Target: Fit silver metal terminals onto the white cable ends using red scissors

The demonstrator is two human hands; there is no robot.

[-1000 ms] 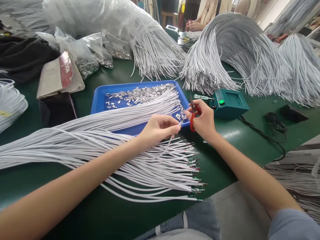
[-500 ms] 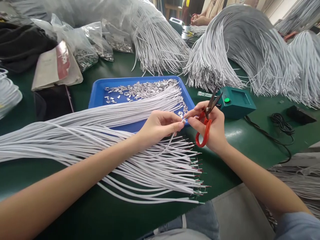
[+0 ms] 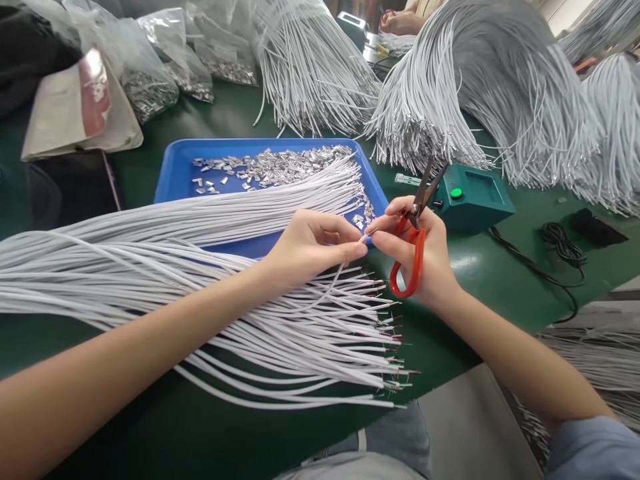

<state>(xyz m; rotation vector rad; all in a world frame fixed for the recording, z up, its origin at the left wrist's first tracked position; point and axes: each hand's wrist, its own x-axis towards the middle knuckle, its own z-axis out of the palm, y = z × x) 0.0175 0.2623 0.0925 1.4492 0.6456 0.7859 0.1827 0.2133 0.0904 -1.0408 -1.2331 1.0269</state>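
Right fingers [image 3: 393, 245] closer, thin white cable [image 3: 338, 277], curved

Scissors [image 3: 415, 215] now at rightward slant

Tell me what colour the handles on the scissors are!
The handles are orange-red, seen best in the head view.

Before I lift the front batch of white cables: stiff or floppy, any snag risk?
Probably floppy: the white cables curve along the table. Likely to splay, since their ends fan apart. Could snag, with thin red and green wires poking out at the tips.
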